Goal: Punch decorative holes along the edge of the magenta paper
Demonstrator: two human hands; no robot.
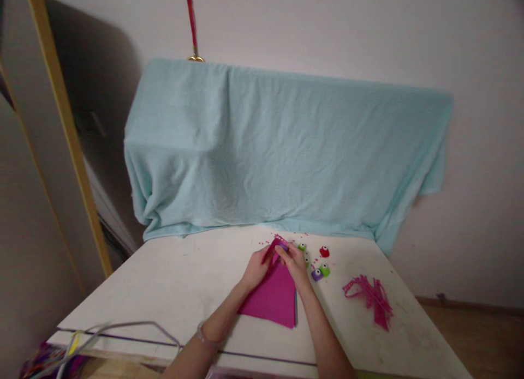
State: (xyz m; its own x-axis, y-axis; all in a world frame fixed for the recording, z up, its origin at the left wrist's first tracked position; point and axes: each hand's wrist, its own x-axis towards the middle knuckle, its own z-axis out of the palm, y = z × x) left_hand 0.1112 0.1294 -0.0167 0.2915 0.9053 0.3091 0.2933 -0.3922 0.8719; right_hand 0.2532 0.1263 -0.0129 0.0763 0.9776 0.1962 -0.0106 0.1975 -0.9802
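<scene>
While the left hand pinches the pink paper on the desk, the right hand grips a small purple punch at its top edge.

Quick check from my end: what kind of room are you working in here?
Probably a home craft corner: a white table against a wall, pink paper under both hands, small coloured paper punches, pink paper strips, and a light blue towel draped behind.

Dim, soft light; blurred, warped edges
</scene>
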